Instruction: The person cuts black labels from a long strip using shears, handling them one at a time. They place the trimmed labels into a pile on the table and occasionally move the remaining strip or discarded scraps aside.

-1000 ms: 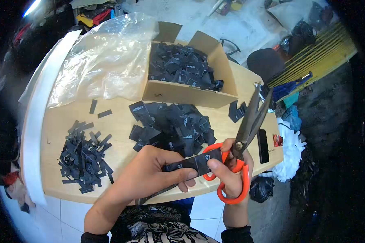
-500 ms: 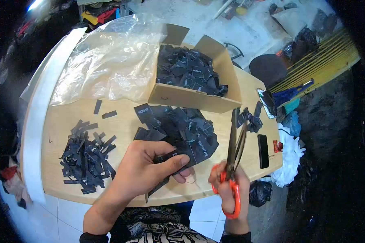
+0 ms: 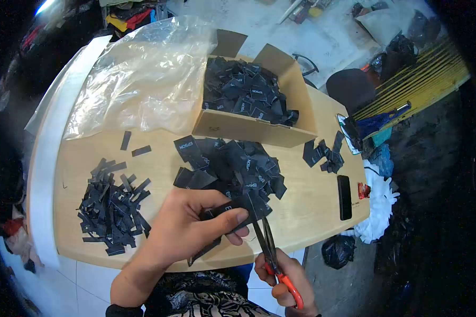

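My left hand (image 3: 198, 224) pinches a black printed fabric label strip (image 3: 243, 207) between thumb and fingers, above the table's front edge. Red-handled scissors (image 3: 272, 253) sit in my right hand (image 3: 291, 280), fingers round the handles. Their blades point up toward the strip's right end and seem to touch or nearly touch it; a cut cannot be made out. Just behind my left hand lies a heap of black labels (image 3: 238, 164) with white "EPSON" lettering. Left of it is a pile of narrow black offcuts (image 3: 111, 211).
An open cardboard box (image 3: 256, 129) full of black labels stands at the back, beside a clear plastic bag (image 3: 143, 79). On the right are a few black pieces (image 3: 328, 156), a black phone (image 3: 344, 198) and a small red packet (image 3: 363, 190). A white strip (image 3: 50, 169) edges the left side.
My right hand has brought the scissors down and left, to the label strip's end. The strip's right end has turned and its lettering there no longer shows. My left hand stays nearly in place.
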A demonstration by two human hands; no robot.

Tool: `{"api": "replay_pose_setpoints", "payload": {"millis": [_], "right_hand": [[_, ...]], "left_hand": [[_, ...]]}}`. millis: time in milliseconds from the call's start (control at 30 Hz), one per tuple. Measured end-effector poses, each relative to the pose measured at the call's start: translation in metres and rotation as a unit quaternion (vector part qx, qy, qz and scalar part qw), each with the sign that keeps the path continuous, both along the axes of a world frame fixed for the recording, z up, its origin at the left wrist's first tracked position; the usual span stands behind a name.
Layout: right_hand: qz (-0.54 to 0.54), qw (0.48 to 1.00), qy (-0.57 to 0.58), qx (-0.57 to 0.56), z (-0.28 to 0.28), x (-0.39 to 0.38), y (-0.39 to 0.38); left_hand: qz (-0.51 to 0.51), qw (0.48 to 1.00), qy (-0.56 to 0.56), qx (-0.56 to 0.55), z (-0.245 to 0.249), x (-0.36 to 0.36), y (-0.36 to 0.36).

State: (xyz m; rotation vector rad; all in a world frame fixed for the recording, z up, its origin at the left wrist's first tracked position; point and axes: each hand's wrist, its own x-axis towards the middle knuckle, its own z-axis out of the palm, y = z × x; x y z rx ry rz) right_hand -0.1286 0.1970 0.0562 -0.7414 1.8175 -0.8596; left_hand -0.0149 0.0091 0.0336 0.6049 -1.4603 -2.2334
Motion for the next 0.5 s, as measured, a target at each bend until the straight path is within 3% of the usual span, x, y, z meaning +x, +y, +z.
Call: {"api": "replay_pose_setpoints", "payload": {"millis": [33, 67, 267, 400, 500], "right_hand": [[0.002, 1.000, 0.004, 0.002, 0.000, 0.000, -0.002], [0.034, 0.997, 0.020, -0.070, -0.010, -0.005, 0.002], [0.020, 0.996, 0.017, -0.081, -0.010, -0.005, -0.005], [0.040, 0.997, 0.036, -0.058, -0.006, -0.005, -0.011], [-0.008, 0.999, 0.052, 0.008, 0.004, 0.004, -0.025]], "left_hand": [[0.001, 1.000, -0.001, 0.000, 0.000, 0.000, 0.000], [0.001, 1.000, 0.002, 0.003, 0.000, 0.000, 0.000], [-0.017, 1.000, -0.004, -0.004, 0.001, 0.005, -0.004], [-0.009, 1.000, 0.003, -0.003, 0.001, 0.007, -0.005], [-0.003, 1.000, 0.004, -0.001, 0.001, 0.008, -0.005]]}}
